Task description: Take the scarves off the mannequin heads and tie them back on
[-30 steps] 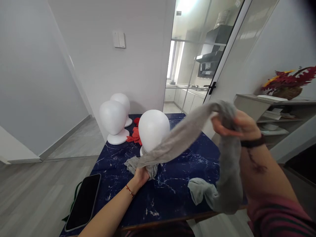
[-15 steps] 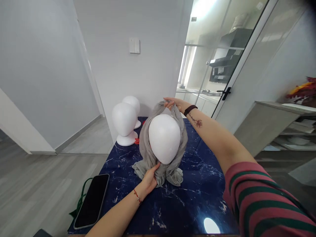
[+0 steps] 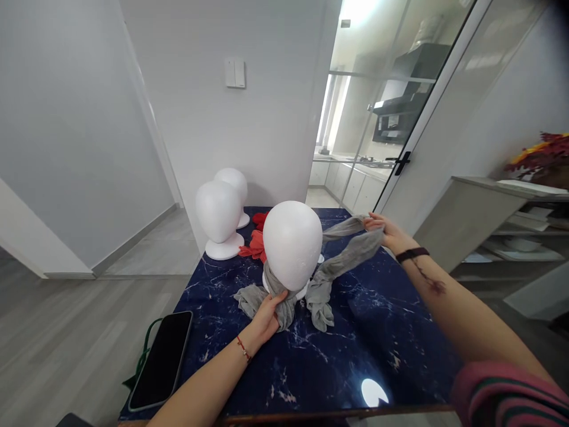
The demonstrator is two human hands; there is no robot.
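Observation:
A white foam mannequin head [image 3: 292,244] stands in the middle of the dark blue marbled table. A thin grey scarf [image 3: 344,258] runs around its neck, with crumpled ends lying on both sides of the base. My left hand [image 3: 267,319] is closed on the scarf just below the chin. Out to the right, my right hand [image 3: 383,230] grips a loop of the same scarf and holds it stretched away from the head. Red cloth [image 3: 255,244] lies behind the mannequin head on its left.
Two more white foam heads [image 3: 219,212] stand at the back left of the table [image 3: 355,356]. A phone [image 3: 162,362] lies on the left front edge, with a green cord [image 3: 144,356] beside it. Behind are a wall and a glass door [image 3: 368,107]; shelves [image 3: 511,237] stand to the right.
My right hand has moved from above the mannequin head out to the right, drawing the scarf off its top and sides. My left hand stays by the chin. The red cloth now shows more.

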